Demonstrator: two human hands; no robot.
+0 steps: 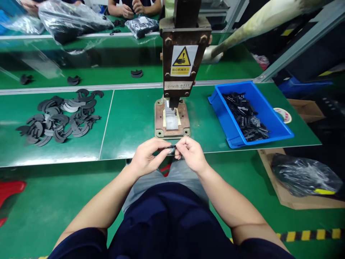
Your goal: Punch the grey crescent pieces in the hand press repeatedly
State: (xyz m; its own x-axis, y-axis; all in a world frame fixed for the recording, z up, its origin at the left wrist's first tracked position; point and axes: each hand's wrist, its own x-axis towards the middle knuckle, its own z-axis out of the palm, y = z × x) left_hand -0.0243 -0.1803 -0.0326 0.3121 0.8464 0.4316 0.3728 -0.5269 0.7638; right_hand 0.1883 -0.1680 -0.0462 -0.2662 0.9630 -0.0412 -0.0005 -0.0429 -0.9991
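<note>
Between my two hands, at the table's front edge, is a small dark piece (171, 147), mostly covered by fingers. My left hand (151, 154) pinches its left end with thumb and forefinger. At the other end, my right hand (191, 153) has its fingertips closed on it. Just beyond my hands stands a hand press (179, 64) with a warning sticker, its ram above a metal plate (171, 121) on the base. A heap of black curved parts (58, 120) lies on the left. To the right, a blue bin (226, 122) holds many small black parts (246, 117).
A low ledge (118, 86) runs behind the press, with a few curved parts (137, 74) beyond it. Across the bench are plastic bags (72, 21) and a co-worker's hands (132, 9). A tape roll (283, 115) lies beside the bin; a bagged carton (304, 176) sits below right.
</note>
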